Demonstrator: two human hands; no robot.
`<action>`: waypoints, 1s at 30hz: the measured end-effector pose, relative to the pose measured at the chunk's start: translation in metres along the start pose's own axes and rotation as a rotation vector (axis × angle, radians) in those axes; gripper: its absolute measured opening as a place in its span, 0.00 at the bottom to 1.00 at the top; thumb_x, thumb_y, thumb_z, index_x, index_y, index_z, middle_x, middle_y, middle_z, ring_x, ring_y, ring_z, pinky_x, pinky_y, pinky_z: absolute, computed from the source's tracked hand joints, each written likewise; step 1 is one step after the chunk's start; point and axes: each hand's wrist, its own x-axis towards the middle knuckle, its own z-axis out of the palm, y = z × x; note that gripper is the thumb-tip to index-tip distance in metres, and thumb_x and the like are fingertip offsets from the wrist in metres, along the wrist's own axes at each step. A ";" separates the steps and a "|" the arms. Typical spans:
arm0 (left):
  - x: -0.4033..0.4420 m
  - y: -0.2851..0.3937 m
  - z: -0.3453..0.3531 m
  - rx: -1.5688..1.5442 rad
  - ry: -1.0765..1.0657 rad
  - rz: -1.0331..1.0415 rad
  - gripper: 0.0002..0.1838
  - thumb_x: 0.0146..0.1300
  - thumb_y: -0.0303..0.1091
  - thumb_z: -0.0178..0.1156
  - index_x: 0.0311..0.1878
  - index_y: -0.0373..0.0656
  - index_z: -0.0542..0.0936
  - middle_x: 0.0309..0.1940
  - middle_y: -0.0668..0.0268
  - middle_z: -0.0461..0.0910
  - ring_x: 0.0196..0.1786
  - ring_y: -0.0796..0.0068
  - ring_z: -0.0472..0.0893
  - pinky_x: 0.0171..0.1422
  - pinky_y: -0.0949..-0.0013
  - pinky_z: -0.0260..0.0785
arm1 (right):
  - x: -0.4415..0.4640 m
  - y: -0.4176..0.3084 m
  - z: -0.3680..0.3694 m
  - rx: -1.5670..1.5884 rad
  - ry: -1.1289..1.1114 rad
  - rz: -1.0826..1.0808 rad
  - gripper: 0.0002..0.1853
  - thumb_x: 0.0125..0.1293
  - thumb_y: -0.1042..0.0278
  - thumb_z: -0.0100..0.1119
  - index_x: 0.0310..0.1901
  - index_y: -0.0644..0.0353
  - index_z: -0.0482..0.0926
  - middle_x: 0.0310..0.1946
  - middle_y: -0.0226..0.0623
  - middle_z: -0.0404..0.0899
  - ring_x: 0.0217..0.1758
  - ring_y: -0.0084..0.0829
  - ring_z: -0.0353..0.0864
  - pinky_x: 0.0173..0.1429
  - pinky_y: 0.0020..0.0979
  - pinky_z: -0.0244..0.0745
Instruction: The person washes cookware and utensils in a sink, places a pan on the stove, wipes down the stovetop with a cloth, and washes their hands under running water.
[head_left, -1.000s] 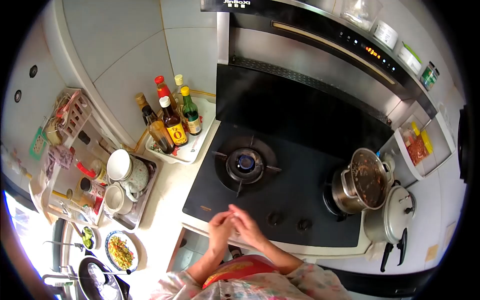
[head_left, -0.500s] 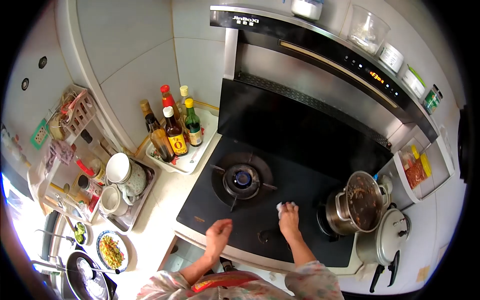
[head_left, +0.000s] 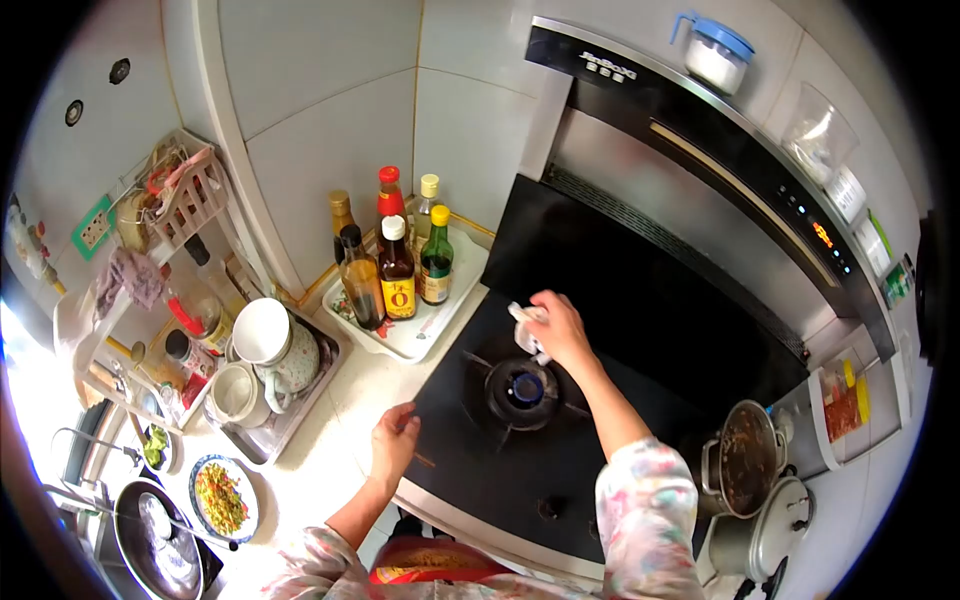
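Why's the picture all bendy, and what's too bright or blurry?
Head view: the range hood curves, probably from a wide lens; head view, left edge: glare washes it white; head view: the white wad is too soft to tell cloth from paper.

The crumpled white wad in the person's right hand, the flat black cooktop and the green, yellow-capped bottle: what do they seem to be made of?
Crumpled white wad: likely paper tissue or thin cloth, matt and softly creased; I can't tell which.
Flat black cooktop: smooth and dark, possibly glass, though coated metal could look similar.
Green, yellow-capped bottle: probably glass, judging by its glossy, translucent-looking green sides.
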 end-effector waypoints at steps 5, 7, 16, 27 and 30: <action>0.078 -0.023 0.009 -0.529 0.024 -0.275 0.18 0.59 0.27 0.52 0.52 0.31 0.67 0.36 0.58 0.74 0.32 0.71 0.77 0.38 0.71 0.73 | 0.079 0.002 0.084 0.037 -0.042 0.141 0.15 0.42 0.64 0.65 0.31 0.60 0.75 0.29 0.46 0.78 0.36 0.46 0.78 0.40 0.38 0.71; 0.105 -0.041 0.021 -0.689 0.058 -0.397 0.19 0.59 0.26 0.51 0.53 0.31 0.65 0.36 0.56 0.74 0.33 0.68 0.78 0.38 0.69 0.75 | 0.101 0.013 0.120 -0.067 0.068 0.152 0.16 0.42 0.63 0.66 0.32 0.61 0.76 0.29 0.44 0.79 0.36 0.41 0.79 0.40 0.35 0.73; 0.133 -0.035 0.026 -0.672 0.169 -0.512 0.09 0.58 0.25 0.55 0.31 0.37 0.64 0.17 0.60 0.73 0.14 0.72 0.74 0.16 0.73 0.67 | 0.127 0.054 0.211 -0.617 -0.244 -0.061 0.20 0.54 0.71 0.48 0.50 0.65 0.72 0.46 0.46 0.73 0.58 0.43 0.66 0.60 0.35 0.60; 0.137 -0.029 0.030 -0.685 0.195 -0.618 0.09 0.59 0.26 0.54 0.32 0.36 0.63 0.18 0.59 0.73 0.15 0.70 0.75 0.18 0.70 0.71 | 0.178 0.038 0.209 -0.595 -0.379 -0.049 0.15 0.49 0.71 0.57 0.40 0.64 0.74 0.46 0.44 0.70 0.53 0.40 0.69 0.51 0.34 0.71; 0.136 -0.031 0.032 -0.638 0.199 -0.571 0.10 0.59 0.27 0.54 0.32 0.35 0.63 0.18 0.58 0.73 0.15 0.69 0.75 0.18 0.70 0.72 | 0.155 0.024 0.194 -0.426 -0.399 0.133 0.10 0.53 0.74 0.50 0.37 0.64 0.76 0.40 0.51 0.75 0.47 0.44 0.75 0.51 0.37 0.70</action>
